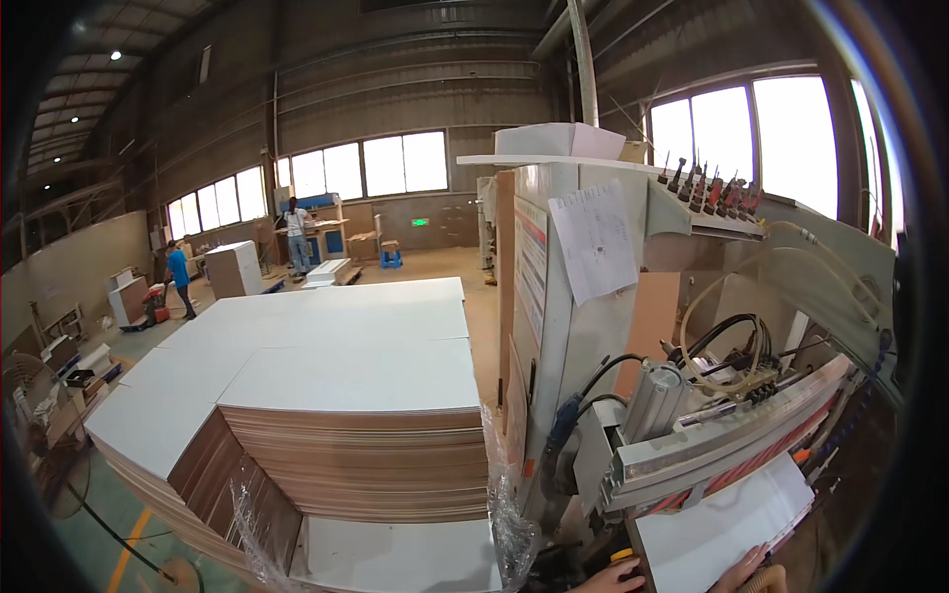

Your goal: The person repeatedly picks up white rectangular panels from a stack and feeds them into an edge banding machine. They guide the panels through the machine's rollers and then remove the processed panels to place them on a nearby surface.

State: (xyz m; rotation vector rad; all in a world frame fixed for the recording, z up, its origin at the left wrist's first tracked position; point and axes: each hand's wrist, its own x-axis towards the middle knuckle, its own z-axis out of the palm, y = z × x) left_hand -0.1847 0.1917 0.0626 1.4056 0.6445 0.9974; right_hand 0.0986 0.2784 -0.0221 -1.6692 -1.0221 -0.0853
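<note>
Hands barely in view, both cut off by the bottom edge. Left hand (611,579) shows only knuckles and part of the back, lying low beside a small yellow knob (621,555); whether its fingers are spread, together or gripping anything, cannot tell. Right hand (743,573) shows a few fingers held together, tips resting on the near edge of a white panel (722,529); thumb and palm are out of frame, so a real grip cannot be confirmed. Forearms not visible.

White panel lies flat, slightly tilted, on the bed of a grey machine (692,435), its far end tucked under the machine's long rail with red strip. Panel face is plain white, smooth, thin brown edge showing on the right side.

Black hoses and cream tubes loop above the rail. Paper sheet (595,240) hangs on the machine's cabinet. Left of the machine, big stack of boards (346,395), white tops, brown edges, loose plastic wrap at the corner. Two people (180,277) stand far back by the windows, too small for detail.
</note>
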